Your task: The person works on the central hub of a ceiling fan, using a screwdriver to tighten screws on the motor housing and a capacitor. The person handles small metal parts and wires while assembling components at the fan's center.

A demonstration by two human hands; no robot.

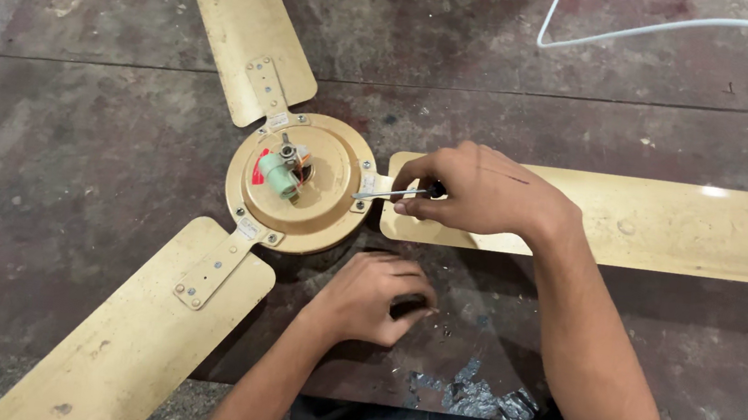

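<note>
A cream ceiling fan (303, 184) lies flat on a dark stained floor (104, 135), its hub up, three blades spread out. The right hand (478, 193) is over the inner end of the right blade (669, 227), and its fingers are closed around a screwdriver (394, 193); the metal tip touches the bracket at the rim of the hub. The left hand (374, 295) rests on the floor just below the hub, fingers curled in (whether they hold something small I cannot tell, a dark gap shows between them).

Around the fan there is bare floor on the left and between the blades. The upper blade (236, 20) and the lower left blade (129, 332) are cut off by the picture edges, also the right blade at its far end. A white cable (671, 26) runs along the top right corner, well apart from the hands. Some grey scraps (470, 398) lie near the person's lap.
</note>
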